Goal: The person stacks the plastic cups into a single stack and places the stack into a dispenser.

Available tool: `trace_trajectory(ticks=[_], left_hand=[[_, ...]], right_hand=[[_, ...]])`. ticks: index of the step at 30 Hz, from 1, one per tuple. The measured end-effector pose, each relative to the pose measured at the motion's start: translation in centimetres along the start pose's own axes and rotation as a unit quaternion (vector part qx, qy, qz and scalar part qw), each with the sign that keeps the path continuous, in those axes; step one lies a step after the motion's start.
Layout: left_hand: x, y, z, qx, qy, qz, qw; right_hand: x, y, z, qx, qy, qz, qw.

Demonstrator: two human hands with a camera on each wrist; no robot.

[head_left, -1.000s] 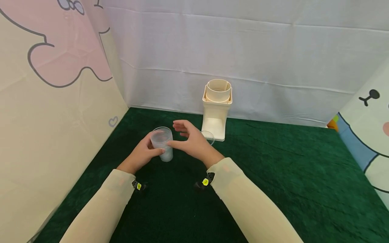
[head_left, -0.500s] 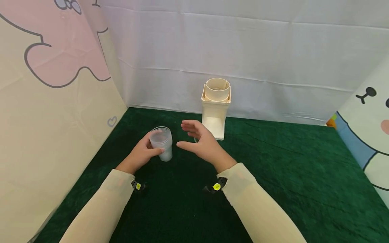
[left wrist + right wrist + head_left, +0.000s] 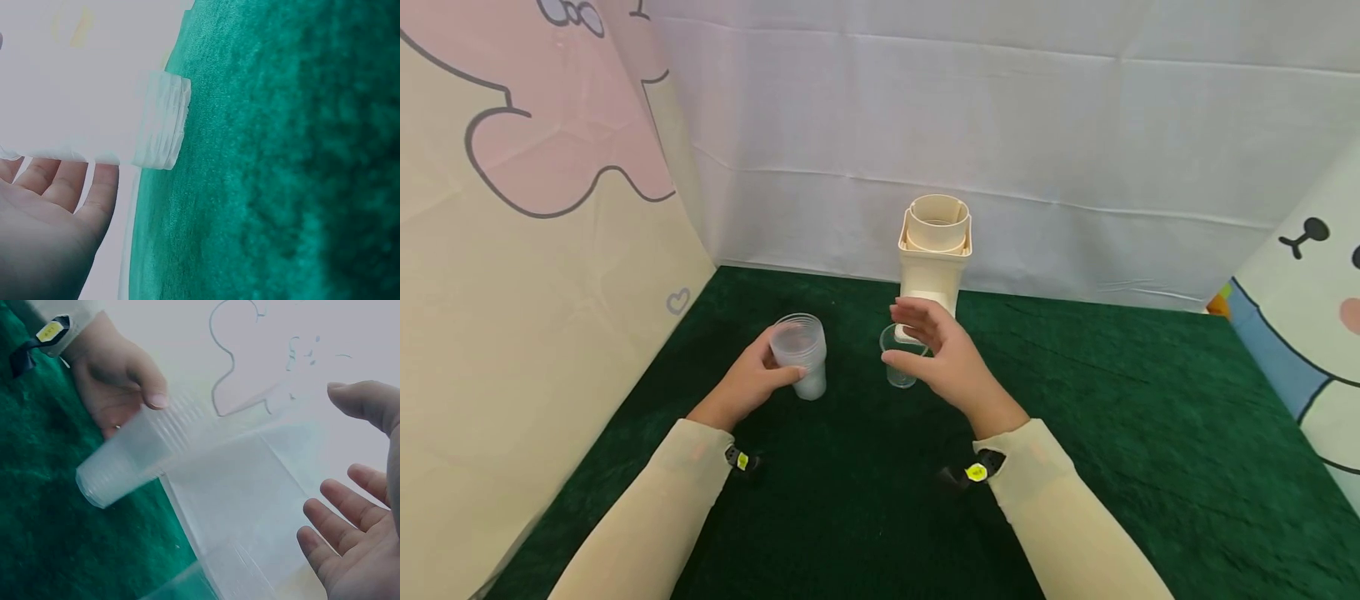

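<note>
My left hand (image 3: 747, 379) grips a stack of nested clear plastic cups (image 3: 808, 354), its thumb across the near side. In the left wrist view the bottom of the stack (image 3: 164, 122) shows beside the curled fingers (image 3: 100, 194). To the right, a single clear plastic cup (image 3: 901, 377) stands upright on the green cloth. My right hand (image 3: 951, 358) is beside that cup, partly in front of its rim, with thumb and fingers spread apart. From the right wrist, the palm (image 3: 350, 550) holds nothing, and part of the single cup (image 3: 200, 578) shows at the bottom edge.
A cream plastic holder (image 3: 932, 267) with a round open top stands behind the single cup, against the white backdrop (image 3: 1037, 125). Green cloth (image 3: 1112, 417) covers the table. Printed cloth walls (image 3: 550, 292) rise at the left and right.
My right hand has moved right, from the cup stack over to the single cup, which now shows more fully. The left hand keeps the stack in place.
</note>
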State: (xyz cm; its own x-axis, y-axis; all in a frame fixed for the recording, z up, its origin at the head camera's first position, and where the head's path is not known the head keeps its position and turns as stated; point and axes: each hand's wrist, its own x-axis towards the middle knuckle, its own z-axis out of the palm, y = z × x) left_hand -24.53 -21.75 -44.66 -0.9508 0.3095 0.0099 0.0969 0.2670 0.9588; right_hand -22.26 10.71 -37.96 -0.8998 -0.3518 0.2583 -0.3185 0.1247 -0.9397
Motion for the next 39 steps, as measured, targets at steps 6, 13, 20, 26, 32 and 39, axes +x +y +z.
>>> trace_trajectory(ticks=[6, 13, 20, 26, 32, 39], left_hand=[[0.0, 0.1, 0.2, -0.002, -0.001, 0.001, 1.0], [0.0, 0.1, 0.3, -0.003, 0.0, -0.002, 1.0], [-0.1, -0.2, 0.2, -0.005, 0.006, -0.005, 1.0], [0.0, -0.5, 0.0, -0.009, 0.007, 0.002, 0.9999], [0.1, -0.5, 0.1, -0.01, 0.004, 0.0, 0.9999], [0.3, -0.3, 0.2, -0.008, 0.006, 0.006, 0.9999]], right_hand=[[-0.8, 0.7, -1.5, 0.02, 0.027, -0.016, 0.9993], [-1.7, 1.8, -2.1, 0.022, 0.05, 0.004, 0.9985], [-1.2, 3.3, -1.9, 0.027, 0.068, -0.004, 0.9973], [-0.2, 4.4, -1.3, 0.029, 0.074, 0.003, 0.9968], [0.6, 6.0, -0.9, -0.002, 0.077, 0.02, 0.9968], [1.4, 7.4, -0.7, 0.006, 0.064, 0.051, 0.9966]])
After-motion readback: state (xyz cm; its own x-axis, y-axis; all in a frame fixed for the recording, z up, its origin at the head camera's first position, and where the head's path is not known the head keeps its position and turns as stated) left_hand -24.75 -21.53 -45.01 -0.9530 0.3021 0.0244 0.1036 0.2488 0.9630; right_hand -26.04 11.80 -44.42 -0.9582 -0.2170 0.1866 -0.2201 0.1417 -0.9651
